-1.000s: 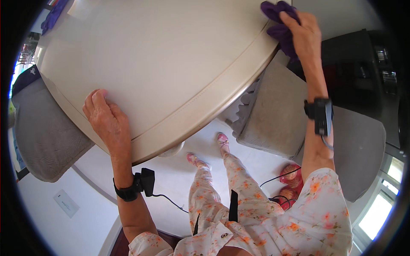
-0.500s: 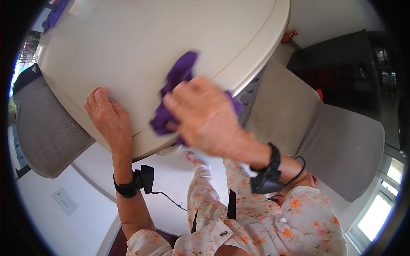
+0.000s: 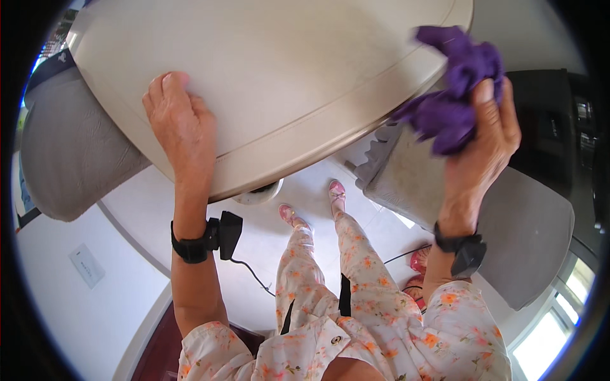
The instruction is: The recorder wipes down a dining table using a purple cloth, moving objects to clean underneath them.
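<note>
A crumpled purple cloth (image 3: pixel 454 95) is gripped in my right hand (image 3: pixel 486 140), at the right edge of the table. My fingers are closed on it from the outer side, and loose folds hang past the rim. My left hand (image 3: pixel 181 127) rests on the pale cream tabletop (image 3: pixel 298 57) near its front left edge, its fingers curled and close together. Nothing shows in that hand, though its palm side is hidden. Each wrist wears a black strap with a small black device.
Grey covered chairs stand on both sides, one at the left (image 3: pixel 76 146) and another at the right (image 3: pixel 521 222). A dark glossy cabinet (image 3: pixel 540 120) is behind the right chair. Under the table's front edge, a white round pot (image 3: pixel 260 192) sits on the floor.
My right hand has swept the purple cloth rightward, from the tabletop's front part to beyond its right edge. The left hand stays on the table; the view has shifted slightly.
</note>
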A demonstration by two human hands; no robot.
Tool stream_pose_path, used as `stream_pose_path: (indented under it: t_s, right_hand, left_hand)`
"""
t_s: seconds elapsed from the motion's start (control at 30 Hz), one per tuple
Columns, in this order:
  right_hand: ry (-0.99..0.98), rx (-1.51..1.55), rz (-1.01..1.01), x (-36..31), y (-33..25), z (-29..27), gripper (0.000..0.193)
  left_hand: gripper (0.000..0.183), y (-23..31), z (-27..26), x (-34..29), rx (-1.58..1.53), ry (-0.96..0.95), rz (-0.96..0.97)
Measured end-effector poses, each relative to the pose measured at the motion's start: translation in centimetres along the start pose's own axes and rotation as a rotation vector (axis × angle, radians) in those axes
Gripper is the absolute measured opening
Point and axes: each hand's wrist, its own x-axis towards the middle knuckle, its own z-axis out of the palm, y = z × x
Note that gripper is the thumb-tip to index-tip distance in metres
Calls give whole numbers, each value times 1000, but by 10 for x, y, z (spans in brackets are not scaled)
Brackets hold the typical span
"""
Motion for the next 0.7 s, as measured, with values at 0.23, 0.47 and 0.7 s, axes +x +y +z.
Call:
stream_pose_path:
  t_s: [0.23, 0.47, 0.7]
  right_hand:
    - [8, -536, -359, 43, 93, -28, 39]
    - [-24, -589, -341, 31, 86, -26, 38]
    - [-64, -687, -356, 12, 91, -33, 47]
  left_hand:
    - [26, -2, 3, 4, -35, 19, -38]
    - [25, -4, 1, 4, 14, 15, -26]
    - [27, -1, 3, 2, 21, 17, -38]
